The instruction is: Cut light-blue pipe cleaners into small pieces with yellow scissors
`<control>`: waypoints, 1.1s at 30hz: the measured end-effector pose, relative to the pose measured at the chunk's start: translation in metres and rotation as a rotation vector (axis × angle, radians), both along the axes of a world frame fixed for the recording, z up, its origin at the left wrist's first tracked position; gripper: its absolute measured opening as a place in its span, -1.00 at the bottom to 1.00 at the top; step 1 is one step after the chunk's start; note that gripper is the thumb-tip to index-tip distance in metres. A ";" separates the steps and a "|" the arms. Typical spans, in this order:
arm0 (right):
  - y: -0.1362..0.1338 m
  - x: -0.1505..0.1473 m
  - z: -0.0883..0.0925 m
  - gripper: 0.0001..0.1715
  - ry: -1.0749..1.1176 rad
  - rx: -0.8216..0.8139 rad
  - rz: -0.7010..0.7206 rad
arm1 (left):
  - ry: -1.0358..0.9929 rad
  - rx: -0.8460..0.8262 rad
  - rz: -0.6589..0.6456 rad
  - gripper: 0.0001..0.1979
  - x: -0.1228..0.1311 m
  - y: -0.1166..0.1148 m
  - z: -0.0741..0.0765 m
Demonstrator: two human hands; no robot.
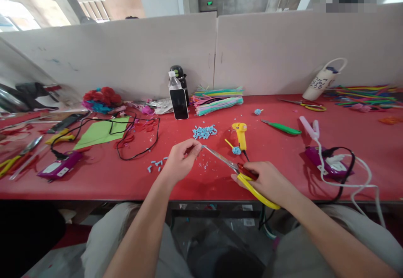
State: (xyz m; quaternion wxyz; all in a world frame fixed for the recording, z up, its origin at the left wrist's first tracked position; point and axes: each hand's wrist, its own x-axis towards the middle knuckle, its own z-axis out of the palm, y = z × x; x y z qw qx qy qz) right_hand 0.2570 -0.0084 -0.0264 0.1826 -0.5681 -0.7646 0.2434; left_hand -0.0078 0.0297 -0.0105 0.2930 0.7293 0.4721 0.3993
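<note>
My left hand (182,158) is closed in a pinch above the red table, with a small blue piece (204,146) showing at its fingertips. My right hand (266,181) grips scissors (222,159) with yellow and red handles. Their blade tips reach to the blue piece. Just beyond lies a pile of short blue pieces (205,132), and a few loose blue pieces (159,163) are scattered left of my left hand. A yellow glue gun (241,135) stands past the scissors, beside a blue fuzzy ball (236,150) on a yellow stem.
A phone (179,104) leans against a bottle behind the pile. Bundles of pipe cleaners (218,100) lie along the partition. At right are a green-handled knife (283,128) and a purple power strip (329,164) with cables. Another purple power strip (59,165) and green paper (102,133) are at left.
</note>
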 end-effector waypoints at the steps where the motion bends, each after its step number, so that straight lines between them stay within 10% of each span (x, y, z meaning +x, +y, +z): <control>1: 0.000 0.000 0.000 -0.53 0.003 0.000 0.001 | -0.001 -0.003 0.000 -0.74 0.000 0.000 0.000; 33: -0.001 -0.005 -0.001 -0.51 -0.105 0.113 -0.053 | -0.106 -0.098 0.009 -0.64 0.003 -0.001 0.001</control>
